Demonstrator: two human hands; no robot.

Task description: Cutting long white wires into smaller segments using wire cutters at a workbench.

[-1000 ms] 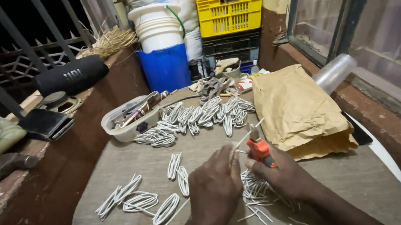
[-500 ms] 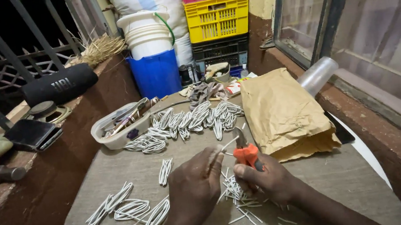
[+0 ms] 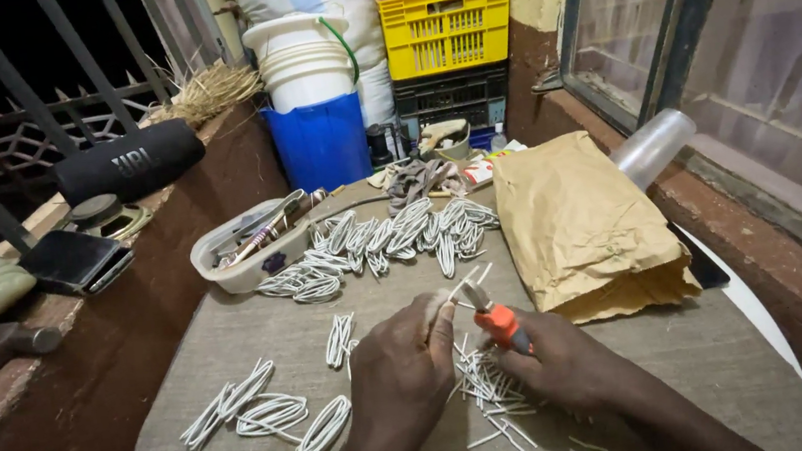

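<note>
- Head view: we see our left hand [image 3: 397, 367] pinching a short piece of white wire [image 3: 458, 287] between thumb and fingertips, just above the middle of the cloth-covered worktop [image 3: 232, 335].
- Our right hand [image 3: 563, 363] is wrapped around orange-handled pliers [image 3: 494, 318], whose tip meets the wire right beside the left fingertips.
- Under and between the hands lies a scatter of short cut wire pieces [image 3: 491, 397], touching one another on the cloth.
- Left of our left hand lie a few folded bundles of white wire [image 3: 271, 412], set apart from each other, with one more bundle [image 3: 338, 338] just above the left wrist.
- Farther back, a larger heap of wire bundles [image 3: 392, 237] stretches across the worktop.
- A white plastic tub [image 3: 243, 249] holding small tools sits at the left end of that heap, touching it.
- A crumpled brown paper bag [image 3: 582, 225] lies to the right of the heap, near our right hand, and a clear plastic cup [image 3: 654, 146] lies on its side behind it.
- On the ledge to the left rest a black cylindrical speaker [image 3: 127, 164] and a dark wallet [image 3: 73, 261].
- At the back stand a white bucket [image 3: 302, 60] on a blue container [image 3: 321, 142], beside stacked pink, yellow and black crates [image 3: 445, 34].
</note>
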